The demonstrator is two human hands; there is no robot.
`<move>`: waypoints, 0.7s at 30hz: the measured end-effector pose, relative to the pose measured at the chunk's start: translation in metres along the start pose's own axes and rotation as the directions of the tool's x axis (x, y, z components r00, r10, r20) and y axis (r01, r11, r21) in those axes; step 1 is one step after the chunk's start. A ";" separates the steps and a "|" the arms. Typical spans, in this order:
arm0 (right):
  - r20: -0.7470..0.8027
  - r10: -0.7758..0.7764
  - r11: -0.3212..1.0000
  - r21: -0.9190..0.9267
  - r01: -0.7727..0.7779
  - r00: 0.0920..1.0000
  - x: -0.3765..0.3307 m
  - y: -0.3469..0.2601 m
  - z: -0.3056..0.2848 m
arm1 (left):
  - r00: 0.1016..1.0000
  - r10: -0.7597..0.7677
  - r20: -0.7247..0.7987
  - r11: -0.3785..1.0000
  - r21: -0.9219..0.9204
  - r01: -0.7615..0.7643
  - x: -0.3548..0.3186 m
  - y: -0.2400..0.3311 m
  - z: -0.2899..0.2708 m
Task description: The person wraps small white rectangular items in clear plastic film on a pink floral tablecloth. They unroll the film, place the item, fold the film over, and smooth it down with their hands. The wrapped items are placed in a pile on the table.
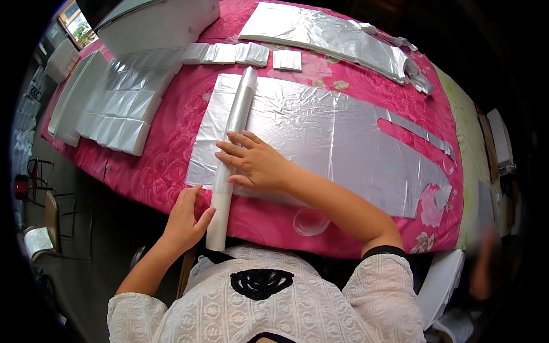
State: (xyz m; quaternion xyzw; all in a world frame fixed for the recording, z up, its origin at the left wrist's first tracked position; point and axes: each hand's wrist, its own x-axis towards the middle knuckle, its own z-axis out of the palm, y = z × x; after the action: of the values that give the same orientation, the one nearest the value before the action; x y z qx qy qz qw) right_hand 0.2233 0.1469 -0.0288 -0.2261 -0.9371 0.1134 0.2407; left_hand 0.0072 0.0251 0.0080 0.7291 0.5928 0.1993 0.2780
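A flat silvery plastic bag [291,131] with cut-out handles at its right end lies spread on the pink cloth. Across its left part rests a long whitish roll [243,103], its near end reaching past the table edge toward me. My right hand [251,163] lies on the middle of the roll, fingers spread and palm down. Beside the roll's near end is my left hand [191,214], thumb apart from the fingers. Its fingertips are at the bag's near left corner, and the thumb is close to the roll. Neither hand grips anything.
A stack of silvery bags [326,40] lies at the far side. Folded white packets [123,108] sit in rows at the left, with a single packet [287,60] near the middle. A white bin [154,26] stands far left. A blurred arm [485,266] shows at right.
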 end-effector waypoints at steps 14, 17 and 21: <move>0.122 0.686 -0.227 0.973 0.052 0.718 0.080 -0.037 0.033 | 0.908 0.022 0.418 -0.016 -0.908 0.418 -0.027 -0.016 -0.003; 0.208 0.600 -0.457 0.881 0.118 0.773 0.073 -0.042 0.008 | 0.866 0.116 0.487 -0.050 -0.868 0.495 -0.011 -0.010 -0.006; 0.209 0.734 -0.246 0.969 -0.033 0.647 0.066 -0.040 0.003 | 0.875 -0.205 0.438 0.344 -0.805 0.483 0.006 0.018 -0.002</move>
State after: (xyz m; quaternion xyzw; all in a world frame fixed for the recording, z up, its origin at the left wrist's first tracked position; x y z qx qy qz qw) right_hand 0.1556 0.1430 0.0075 -0.3031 -0.3100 0.7574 0.4883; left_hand 0.0204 0.0285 0.0208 0.3422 0.4922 0.3219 0.7328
